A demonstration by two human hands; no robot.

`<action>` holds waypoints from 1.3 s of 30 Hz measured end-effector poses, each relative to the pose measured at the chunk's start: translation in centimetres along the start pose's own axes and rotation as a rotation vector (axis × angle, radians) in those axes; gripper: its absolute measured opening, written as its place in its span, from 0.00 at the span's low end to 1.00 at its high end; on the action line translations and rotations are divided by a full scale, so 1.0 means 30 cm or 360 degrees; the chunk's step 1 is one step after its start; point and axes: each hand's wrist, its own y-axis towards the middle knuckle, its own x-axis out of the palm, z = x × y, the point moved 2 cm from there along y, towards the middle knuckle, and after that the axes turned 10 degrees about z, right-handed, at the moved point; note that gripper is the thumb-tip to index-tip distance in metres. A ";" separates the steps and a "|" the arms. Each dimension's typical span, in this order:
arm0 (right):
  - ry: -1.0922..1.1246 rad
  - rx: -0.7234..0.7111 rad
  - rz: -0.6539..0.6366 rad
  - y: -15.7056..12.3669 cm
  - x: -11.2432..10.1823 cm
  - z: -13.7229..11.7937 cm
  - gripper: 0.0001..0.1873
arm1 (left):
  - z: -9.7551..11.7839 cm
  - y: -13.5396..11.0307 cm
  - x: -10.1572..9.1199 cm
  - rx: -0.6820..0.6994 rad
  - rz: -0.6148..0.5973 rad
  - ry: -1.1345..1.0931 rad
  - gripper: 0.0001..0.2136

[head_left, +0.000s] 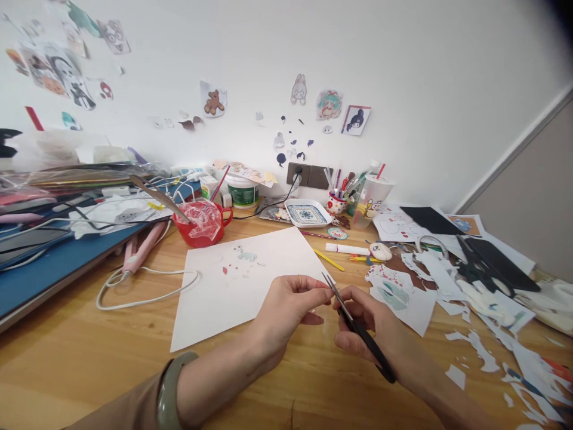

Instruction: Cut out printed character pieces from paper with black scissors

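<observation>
Black-handled scissors [358,329] are gripped in my right hand [373,325], their narrow blades pointing up and away, slightly apart at the tips. My left hand [286,307] is closed in a pinch beside the blades, and its fingertips almost meet those of the right hand. Whatever it pinches is too small and hidden to make out. Beyond the left hand lies a large white sheet [201,310] with small cut-out paper pieces [246,257] in pale green and red on it. Right of the scissors is a partly cut printed sheet [414,304].
A red mug [201,236] stuffed with plastic wrap stands behind the sheet, near a square patterned dish [308,213]. Paper scraps [477,352] and another pair of black scissors [481,269] lie at right. A white cable [134,304] loops at left. A lidded plastic cup [371,200] stands behind.
</observation>
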 end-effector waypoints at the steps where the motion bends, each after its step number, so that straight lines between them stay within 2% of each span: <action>1: 0.0002 0.0003 0.0007 0.000 0.000 -0.001 0.15 | -0.004 0.000 0.000 -0.0012 -0.0009 -0.0034 0.05; 8: 0.0006 0.0006 0.0014 -0.005 0.002 0.001 0.15 | -0.018 -0.008 0.004 -0.0064 -0.0072 -0.0132 0.06; 15: -0.0075 0.0058 0.0020 -0.006 -0.005 0.011 0.16 | 0.014 -0.002 -0.005 0.0028 0.0077 0.0079 0.05; 25: -0.0152 0.0055 0.0015 -0.001 0.003 0.006 0.14 | 0.022 0.007 -0.008 0.0128 0.0134 0.0250 0.06; 34: -0.0162 0.0019 0.0016 -0.004 0.001 0.012 0.12 | 0.020 0.002 -0.008 0.0104 0.0110 0.0191 0.05; 39: -0.0088 0.0047 -0.0003 -0.005 0.001 0.006 0.15 | 0.017 -0.001 -0.005 0.0092 0.0105 0.0133 0.04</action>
